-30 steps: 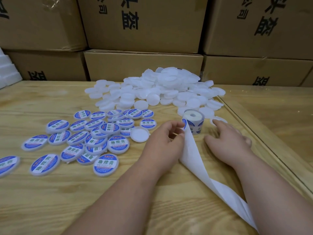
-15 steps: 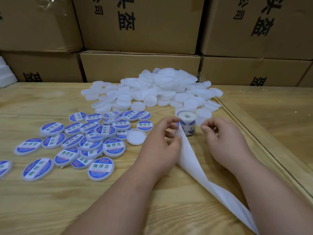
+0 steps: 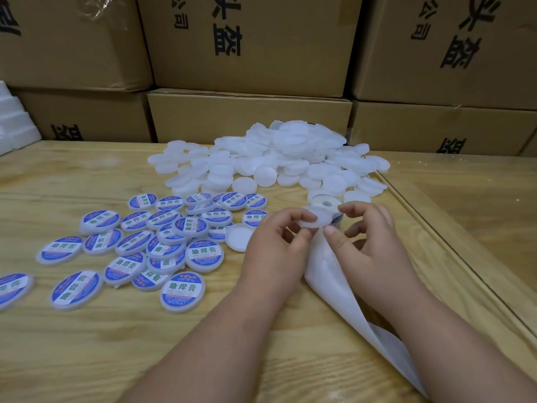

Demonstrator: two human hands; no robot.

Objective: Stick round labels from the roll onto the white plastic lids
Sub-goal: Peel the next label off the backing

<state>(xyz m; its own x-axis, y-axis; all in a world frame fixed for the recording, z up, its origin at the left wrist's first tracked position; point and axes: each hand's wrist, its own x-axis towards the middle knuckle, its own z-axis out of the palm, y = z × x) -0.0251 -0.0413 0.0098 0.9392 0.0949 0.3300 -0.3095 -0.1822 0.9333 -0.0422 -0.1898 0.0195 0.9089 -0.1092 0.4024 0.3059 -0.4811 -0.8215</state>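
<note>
Just right of the frame's centre, the left hand (image 3: pixel 273 242) and right hand (image 3: pixel 366 239) both pinch one blank white lid (image 3: pixel 315 219) with curled fingers, raised off the wooden counter (image 3: pixel 87 344) in front of the label roll (image 3: pixel 327 205). White backing paper (image 3: pixel 343 286) trails from the roll toward the lower right corner. Unlabelled lids (image 3: pixel 276 161) are heaped in the upper middle before cardboard boxes (image 3: pixel 250 42), with labelled lids (image 3: pixel 162 242) spread at centre left.

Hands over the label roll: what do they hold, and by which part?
Left hand and right hand pinch one plain white lid by its opposite rim edges.
</note>
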